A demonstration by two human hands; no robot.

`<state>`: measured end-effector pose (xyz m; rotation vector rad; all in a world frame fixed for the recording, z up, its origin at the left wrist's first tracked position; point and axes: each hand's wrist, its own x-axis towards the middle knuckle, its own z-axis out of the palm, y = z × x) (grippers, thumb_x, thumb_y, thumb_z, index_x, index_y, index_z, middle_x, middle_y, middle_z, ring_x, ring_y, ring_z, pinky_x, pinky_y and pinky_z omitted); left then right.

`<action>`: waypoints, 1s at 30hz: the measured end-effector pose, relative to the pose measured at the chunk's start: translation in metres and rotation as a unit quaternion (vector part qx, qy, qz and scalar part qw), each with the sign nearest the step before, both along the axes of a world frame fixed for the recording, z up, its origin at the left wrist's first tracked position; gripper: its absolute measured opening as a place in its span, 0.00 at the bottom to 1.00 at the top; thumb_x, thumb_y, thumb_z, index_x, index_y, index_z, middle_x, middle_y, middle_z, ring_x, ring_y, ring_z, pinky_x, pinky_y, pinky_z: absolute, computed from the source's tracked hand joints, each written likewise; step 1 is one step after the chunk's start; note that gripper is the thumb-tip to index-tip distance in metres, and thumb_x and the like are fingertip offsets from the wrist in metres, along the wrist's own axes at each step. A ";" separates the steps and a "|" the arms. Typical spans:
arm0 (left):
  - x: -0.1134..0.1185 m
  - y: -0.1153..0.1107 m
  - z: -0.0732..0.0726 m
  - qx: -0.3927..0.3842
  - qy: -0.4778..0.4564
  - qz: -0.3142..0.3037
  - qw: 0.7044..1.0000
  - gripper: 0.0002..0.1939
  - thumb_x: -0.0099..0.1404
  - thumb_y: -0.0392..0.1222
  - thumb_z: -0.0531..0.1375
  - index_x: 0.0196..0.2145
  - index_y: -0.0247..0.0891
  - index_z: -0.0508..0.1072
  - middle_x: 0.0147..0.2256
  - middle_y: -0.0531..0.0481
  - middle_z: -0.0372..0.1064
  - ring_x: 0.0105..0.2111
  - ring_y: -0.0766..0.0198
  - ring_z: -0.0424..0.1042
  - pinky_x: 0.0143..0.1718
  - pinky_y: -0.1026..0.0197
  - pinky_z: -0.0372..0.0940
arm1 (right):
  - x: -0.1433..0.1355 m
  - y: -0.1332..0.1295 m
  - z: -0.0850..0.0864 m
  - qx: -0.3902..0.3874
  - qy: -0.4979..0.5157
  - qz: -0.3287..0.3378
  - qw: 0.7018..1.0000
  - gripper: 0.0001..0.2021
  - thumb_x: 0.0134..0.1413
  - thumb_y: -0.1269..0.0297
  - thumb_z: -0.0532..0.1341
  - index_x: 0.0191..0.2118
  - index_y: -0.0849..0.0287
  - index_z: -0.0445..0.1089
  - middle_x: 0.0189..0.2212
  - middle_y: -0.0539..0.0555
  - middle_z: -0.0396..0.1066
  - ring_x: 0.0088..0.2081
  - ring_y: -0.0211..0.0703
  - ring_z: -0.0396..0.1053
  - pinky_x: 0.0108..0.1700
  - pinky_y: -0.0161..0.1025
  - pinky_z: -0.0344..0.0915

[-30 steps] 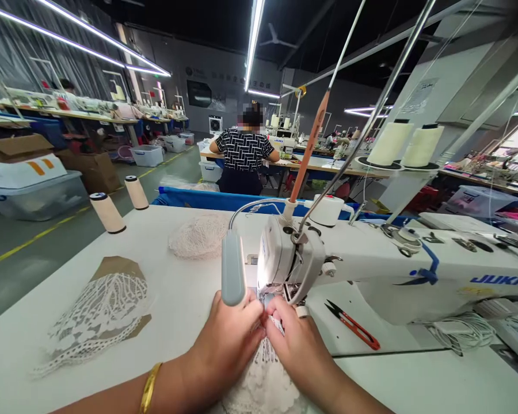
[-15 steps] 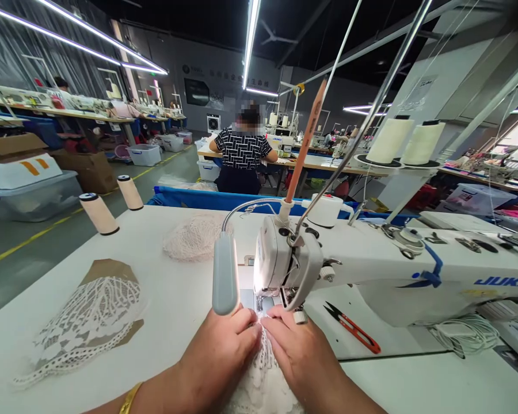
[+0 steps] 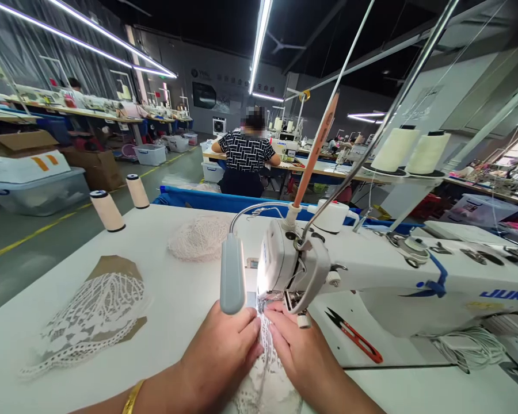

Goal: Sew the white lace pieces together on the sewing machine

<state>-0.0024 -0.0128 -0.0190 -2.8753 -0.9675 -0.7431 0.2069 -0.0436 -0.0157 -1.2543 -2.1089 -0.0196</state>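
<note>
White lace (image 3: pixel 265 368) runs from the lower edge up to the needle area of a white sewing machine (image 3: pixel 280 259). On its left side my left hand (image 3: pixel 224 345) pinches the lace, fingers bent together just in front of the presser foot. Opposite it, my right hand (image 3: pixel 300 345) presses the lace with its fingers close together, the tips beside the foot. The fingertips are partly hidden by the machine head and the glare. A grey lamp (image 3: pixel 232 276) hangs above my left hand.
Red-handled snips (image 3: pixel 356 336) lie right of my right hand. Lace on a brown template (image 3: pixel 97 316) lies at the left, more lace (image 3: pixel 198 238) behind. Two thread cones (image 3: pixel 107 211) stand at the table's far left edge. A person (image 3: pixel 247 152) sits ahead, facing away.
The view has shifted slightly, so the table and machine appear a little further right. The lace between my hands has spread and shows more of its strip; both hands stay at the foot.
</note>
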 end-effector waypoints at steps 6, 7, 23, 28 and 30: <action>0.000 -0.002 -0.005 0.000 0.006 0.010 1.000 0.05 0.69 0.33 0.63 0.42 0.38 0.78 0.43 0.45 0.81 0.40 0.48 0.78 0.44 0.42 0.74 | 0.000 0.003 -0.005 -0.027 -0.006 0.007 1.000 0.21 0.66 0.77 0.53 0.55 0.56 0.78 0.51 0.60 0.81 0.51 0.54 0.80 0.51 0.47 0.79; 0.001 -0.001 -0.008 0.000 0.004 0.012 1.000 0.05 0.69 0.33 0.64 0.42 0.38 0.78 0.43 0.46 0.81 0.40 0.49 0.77 0.44 0.43 0.74 | 0.001 0.003 -0.006 -0.029 -0.011 0.009 0.999 0.21 0.66 0.77 0.53 0.56 0.57 0.78 0.52 0.61 0.81 0.52 0.55 0.80 0.52 0.48 0.79; 0.006 0.005 -0.006 -0.029 0.033 0.027 0.999 0.03 0.69 0.35 0.66 0.40 0.38 0.76 0.43 0.45 0.80 0.41 0.50 0.77 0.42 0.50 0.70 | 0.008 0.005 -0.023 -0.014 -0.080 -0.009 0.997 0.23 0.68 0.74 0.54 0.60 0.55 0.78 0.53 0.63 0.81 0.45 0.54 0.83 0.41 0.43 0.81; -0.010 -0.001 0.034 -0.145 0.072 -0.013 0.987 0.10 0.66 0.42 0.73 0.41 0.39 0.78 0.45 0.45 0.79 0.45 0.48 0.77 0.46 0.50 0.70 | 0.016 -0.003 -0.012 -0.015 -0.083 0.016 0.996 0.15 0.70 0.71 0.58 0.55 0.56 0.78 0.54 0.63 0.80 0.53 0.58 0.80 0.51 0.49 0.79; -0.019 -0.007 0.050 -0.181 0.095 -0.044 0.978 0.20 0.58 0.50 0.79 0.41 0.40 0.78 0.46 0.47 0.77 0.45 0.48 0.75 0.46 0.50 0.70 | 0.022 -0.011 -0.001 -0.058 -0.080 0.085 0.991 0.13 0.66 0.63 0.68 0.54 0.55 0.76 0.57 0.61 0.79 0.57 0.59 0.77 0.55 0.49 0.78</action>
